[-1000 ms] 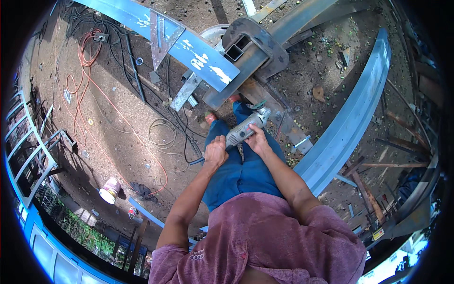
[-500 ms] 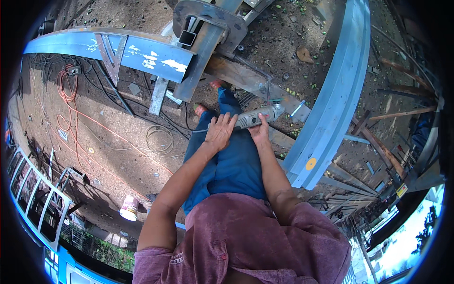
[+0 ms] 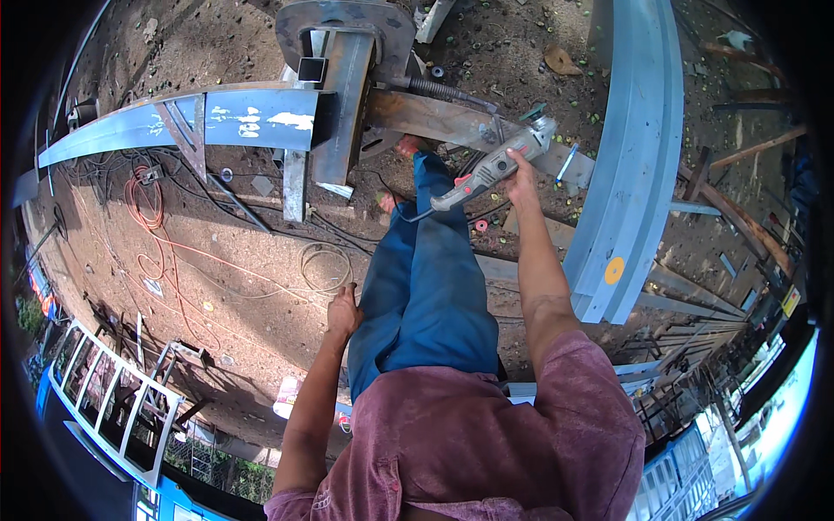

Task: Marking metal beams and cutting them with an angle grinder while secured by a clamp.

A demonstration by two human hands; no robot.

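My right hand grips a grey angle grinder by its body near the head. The grinder lies slantwise in front of my legs, its head far right over a rusty flat steel bar; its cord hangs from the rear end. My left hand is down beside my left thigh, off the grinder, with its fingers curled. What it holds, if anything, is too small to make out. On the bar, beyond the grinder head, rests a thin white-and-blue stick.
A long blue-grey steel beam runs along the right, bearing a yellow disc. Another blue beam stands at left beside a rusty post. An orange hose and cables cross the dirt. A red disc lies near my feet.
My left hand has let go of the grinder's rear end and dropped left beside my thigh. My right hand has carried the grinder farther away and to the right, tilting it more.
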